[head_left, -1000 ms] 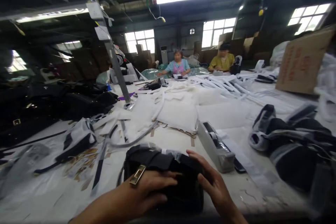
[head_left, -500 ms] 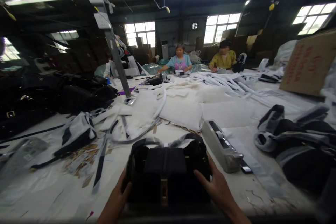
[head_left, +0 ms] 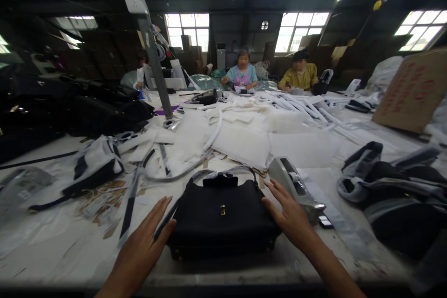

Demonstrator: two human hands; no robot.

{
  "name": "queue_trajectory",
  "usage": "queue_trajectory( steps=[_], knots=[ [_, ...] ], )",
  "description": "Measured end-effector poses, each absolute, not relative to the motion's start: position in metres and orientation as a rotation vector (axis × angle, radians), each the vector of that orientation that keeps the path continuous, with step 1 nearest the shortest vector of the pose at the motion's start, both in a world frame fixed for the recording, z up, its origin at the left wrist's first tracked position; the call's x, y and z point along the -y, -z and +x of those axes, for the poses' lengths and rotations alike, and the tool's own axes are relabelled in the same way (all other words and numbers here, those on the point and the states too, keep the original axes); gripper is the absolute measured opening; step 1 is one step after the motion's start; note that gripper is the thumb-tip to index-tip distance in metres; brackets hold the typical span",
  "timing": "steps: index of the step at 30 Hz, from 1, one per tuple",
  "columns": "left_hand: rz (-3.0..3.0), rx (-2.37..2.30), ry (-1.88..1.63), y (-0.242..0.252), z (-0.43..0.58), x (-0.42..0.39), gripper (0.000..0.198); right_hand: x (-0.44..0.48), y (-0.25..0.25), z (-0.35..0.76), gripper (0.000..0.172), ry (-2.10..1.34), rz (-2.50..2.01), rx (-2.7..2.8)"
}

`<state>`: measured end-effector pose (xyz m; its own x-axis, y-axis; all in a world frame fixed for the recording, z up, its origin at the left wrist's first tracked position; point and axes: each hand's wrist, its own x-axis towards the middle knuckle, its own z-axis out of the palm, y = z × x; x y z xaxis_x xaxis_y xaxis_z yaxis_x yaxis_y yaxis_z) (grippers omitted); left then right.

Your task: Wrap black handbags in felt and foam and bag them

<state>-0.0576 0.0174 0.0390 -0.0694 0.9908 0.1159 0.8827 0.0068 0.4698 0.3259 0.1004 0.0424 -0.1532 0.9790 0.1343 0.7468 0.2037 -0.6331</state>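
A black handbag (head_left: 220, 219) with a small gold clasp on its front rests on the table directly before me. Its handle (head_left: 223, 171), partly wrapped in clear plastic, leans at the back. To the left of the bag, my left hand (head_left: 148, 235) is open, fingers stretched forward, thumb close to the bag's side. My right hand (head_left: 288, 214) is open at the other side, its thumb near the upper right corner; whether it touches the bag I cannot tell. A grey tape dispenser (head_left: 295, 188) stands just beyond my right hand.
Black bags with plastic-wrapped straps (head_left: 401, 195) lie at right, and a pile of black bags (head_left: 70, 107) at far left. White foam sheets (head_left: 240, 144) cover the middle. A metal post (head_left: 157, 65) rises from the table. A phone (head_left: 325, 222) lies by the dispenser. Two people work opposite.
Both hands have let go of the handbag and spread open beside it. The bag now shows its smooth front with the gold clasp, where its darker folded side showed before.
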Motion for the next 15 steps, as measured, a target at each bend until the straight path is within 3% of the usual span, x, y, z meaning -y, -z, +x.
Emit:
queue_trajectory(
  steps=[3,8,11,15],
  knots=[
    [2.537,-1.716,-0.535,-0.058,-0.035,-0.019,0.086,-0.079,-0.067,0.314,0.062,-0.427,-1.241,2.316],
    [2.815,-1.357,-0.23,-0.063,0.003,-0.038,0.119,-0.073,-0.078,0.289,0.097,-0.408,-0.987,2.721],
    [2.754,-1.371,-0.125,-0.057,0.007,-0.047,0.118,-0.084,-0.069,0.283,0.103,-0.439,-1.042,2.793],
    [2.764,-1.391,-0.105,-0.045,0.004,-0.048,0.098,-0.09,-0.054,0.284,0.094,-0.408,-1.056,2.834]
  ],
)
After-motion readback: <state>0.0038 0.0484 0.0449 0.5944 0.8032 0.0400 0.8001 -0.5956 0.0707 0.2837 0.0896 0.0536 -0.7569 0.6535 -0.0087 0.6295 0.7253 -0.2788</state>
